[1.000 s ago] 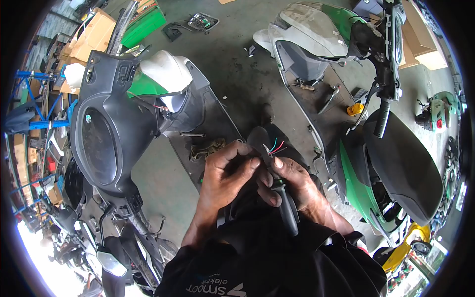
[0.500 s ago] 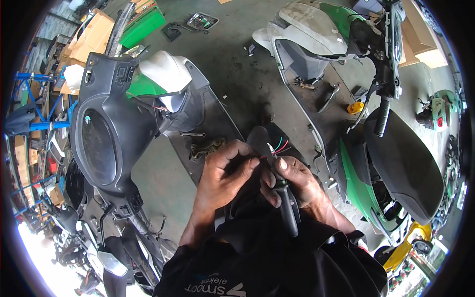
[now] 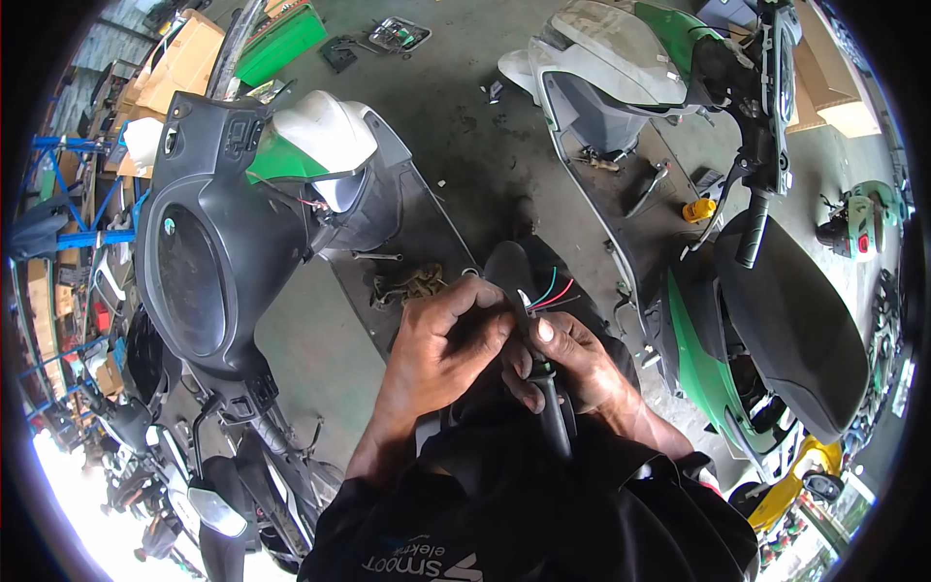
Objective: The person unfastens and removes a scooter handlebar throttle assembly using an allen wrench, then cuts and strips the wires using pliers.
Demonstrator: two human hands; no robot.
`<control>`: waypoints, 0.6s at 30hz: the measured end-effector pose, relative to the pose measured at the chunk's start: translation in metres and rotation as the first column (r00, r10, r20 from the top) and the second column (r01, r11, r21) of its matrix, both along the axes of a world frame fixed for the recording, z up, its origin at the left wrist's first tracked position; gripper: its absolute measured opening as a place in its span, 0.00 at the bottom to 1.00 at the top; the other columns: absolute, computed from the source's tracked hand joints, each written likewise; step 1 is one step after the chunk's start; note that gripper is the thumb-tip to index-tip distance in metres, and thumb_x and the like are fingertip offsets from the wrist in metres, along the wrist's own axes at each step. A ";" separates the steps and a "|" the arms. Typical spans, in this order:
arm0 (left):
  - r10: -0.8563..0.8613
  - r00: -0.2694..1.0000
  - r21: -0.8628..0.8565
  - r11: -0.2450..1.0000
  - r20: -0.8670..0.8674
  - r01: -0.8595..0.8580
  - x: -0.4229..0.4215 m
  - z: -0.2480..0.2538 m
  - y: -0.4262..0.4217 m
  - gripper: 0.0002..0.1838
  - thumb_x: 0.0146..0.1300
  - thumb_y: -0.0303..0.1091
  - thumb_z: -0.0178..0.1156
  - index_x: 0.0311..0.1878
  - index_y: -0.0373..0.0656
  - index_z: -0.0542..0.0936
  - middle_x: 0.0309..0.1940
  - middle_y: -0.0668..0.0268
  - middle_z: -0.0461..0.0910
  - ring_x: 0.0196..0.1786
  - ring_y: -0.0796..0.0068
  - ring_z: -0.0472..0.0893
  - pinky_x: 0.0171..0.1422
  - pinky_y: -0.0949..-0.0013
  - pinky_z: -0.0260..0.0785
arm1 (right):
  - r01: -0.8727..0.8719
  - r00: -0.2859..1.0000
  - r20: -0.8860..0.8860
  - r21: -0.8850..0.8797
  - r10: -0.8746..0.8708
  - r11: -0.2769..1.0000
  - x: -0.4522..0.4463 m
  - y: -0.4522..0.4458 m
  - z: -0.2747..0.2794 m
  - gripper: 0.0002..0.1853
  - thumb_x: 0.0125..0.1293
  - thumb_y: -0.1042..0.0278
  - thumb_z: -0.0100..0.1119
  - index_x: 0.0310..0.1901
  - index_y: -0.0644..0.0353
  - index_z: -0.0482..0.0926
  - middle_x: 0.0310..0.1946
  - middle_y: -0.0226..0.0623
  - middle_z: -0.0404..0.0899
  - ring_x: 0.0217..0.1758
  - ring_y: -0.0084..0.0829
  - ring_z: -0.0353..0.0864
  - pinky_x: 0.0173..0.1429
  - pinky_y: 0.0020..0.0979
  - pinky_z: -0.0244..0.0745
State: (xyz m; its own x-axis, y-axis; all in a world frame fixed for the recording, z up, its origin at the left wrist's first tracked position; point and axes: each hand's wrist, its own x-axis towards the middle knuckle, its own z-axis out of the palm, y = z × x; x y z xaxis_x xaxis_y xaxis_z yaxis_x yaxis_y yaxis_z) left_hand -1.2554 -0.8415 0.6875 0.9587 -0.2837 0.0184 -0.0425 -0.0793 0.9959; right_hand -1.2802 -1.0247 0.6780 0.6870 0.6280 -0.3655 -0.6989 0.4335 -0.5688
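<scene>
My right hand (image 3: 580, 361) is wrapped around a tool with a long black handle (image 3: 554, 422); its exact kind is hidden by the fingers. Thin teal and red wires (image 3: 555, 293) fan out just above my right thumb, beside a small pale tip. My left hand (image 3: 451, 344) is closed in a pinch right beside the tool's upper end, fingertips close to the wires. What lies between its thumb and fingers is hidden. Both hands are held together in front of my dark clothing.
A scooter with a dark front panel (image 3: 194, 281) stands at left, another with a raised black seat (image 3: 800, 325) at right. A wrench (image 3: 376, 256) and a crumpled rag (image 3: 412, 285) lie on the left footboard. A yellow container (image 3: 698, 210) stands on the right. Farther off is a tool tray (image 3: 400, 35).
My left hand stays pinched and has shifted slightly right and down. The tool's handle has swung a little lower and left, and the wires show more above my right thumb.
</scene>
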 end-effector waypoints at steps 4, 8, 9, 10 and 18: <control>-0.003 1.000 0.014 1.000 -0.019 0.003 0.001 0.006 0.000 0.04 0.64 0.24 0.61 0.35 0.35 0.76 0.25 0.64 0.78 0.28 0.78 0.78 0.33 0.72 0.69 | 0.010 0.999 0.047 0.017 -0.011 1.000 -0.001 0.000 0.000 0.26 0.74 0.42 0.48 0.32 0.59 0.75 0.22 0.28 0.73 0.23 0.21 0.78 0.19 0.18 0.57; -0.050 0.999 -0.003 0.999 -0.007 0.050 0.003 0.003 0.003 0.06 0.64 0.25 0.60 0.32 0.36 0.74 0.22 0.65 0.76 0.24 0.79 0.74 0.28 0.71 0.63 | -0.013 0.997 0.075 0.030 0.011 0.999 0.001 0.001 0.007 0.26 0.74 0.42 0.48 0.34 0.61 0.76 0.23 0.32 0.75 0.24 0.22 0.80 0.19 0.17 0.57; -0.061 0.998 -0.023 0.998 -0.005 0.060 0.002 0.001 0.003 0.06 0.63 0.25 0.60 0.32 0.36 0.74 0.21 0.66 0.74 0.23 0.80 0.72 0.27 0.71 0.61 | -0.017 0.997 0.081 0.011 0.016 1.000 0.001 0.001 0.009 0.26 0.74 0.42 0.48 0.35 0.61 0.76 0.23 0.33 0.77 0.24 0.22 0.80 0.19 0.17 0.58; -0.060 0.998 -0.024 0.998 -0.006 0.060 0.002 0.001 0.004 0.06 0.63 0.25 0.60 0.32 0.36 0.74 0.21 0.66 0.74 0.23 0.80 0.72 0.27 0.71 0.61 | -0.018 0.997 0.080 0.011 0.017 1.000 0.001 0.001 0.007 0.26 0.74 0.42 0.48 0.35 0.61 0.76 0.23 0.33 0.77 0.24 0.22 0.80 0.19 0.17 0.58; -0.032 0.996 -0.116 0.993 -0.088 0.022 -0.006 -0.001 0.000 0.07 0.62 0.25 0.59 0.29 0.36 0.73 0.19 0.69 0.72 0.22 0.85 0.69 0.25 0.72 0.59 | -0.055 0.998 0.016 0.122 0.054 0.991 0.000 -0.001 0.007 0.25 0.69 0.44 0.57 0.37 0.65 0.75 0.23 0.36 0.75 0.19 0.33 0.78 0.21 0.26 0.69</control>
